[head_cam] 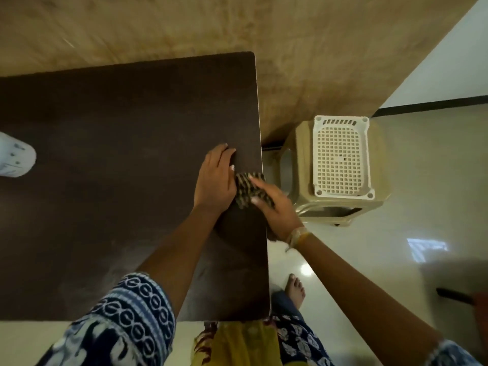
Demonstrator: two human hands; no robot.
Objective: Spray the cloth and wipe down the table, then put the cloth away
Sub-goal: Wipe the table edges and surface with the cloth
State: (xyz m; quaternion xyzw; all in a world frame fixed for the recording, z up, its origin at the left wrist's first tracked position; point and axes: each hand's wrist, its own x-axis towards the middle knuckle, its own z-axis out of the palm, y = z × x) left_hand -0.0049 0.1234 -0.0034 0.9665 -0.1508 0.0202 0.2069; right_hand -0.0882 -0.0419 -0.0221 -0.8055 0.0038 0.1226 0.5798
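A dark brown table (118, 167) fills the left and middle of the view. A checked brown cloth (248, 190) lies bunched at the table's right edge. My right hand (274, 207) grips the cloth, with part of it hanging below the hand past the edge. My left hand (215, 178) lies flat on the tabletop, fingers straight, touching the cloth's left side. At the far left edge of the table stands a white object (14, 155), cut off by the frame; it may be the spray bottle.
A beige plastic stool (293, 165) stands on the pale tiled floor right of the table, with a white perforated basket (342, 154) on top of it. A beige wall runs behind the table. My bare foot (295, 289) is beside the table's near right corner.
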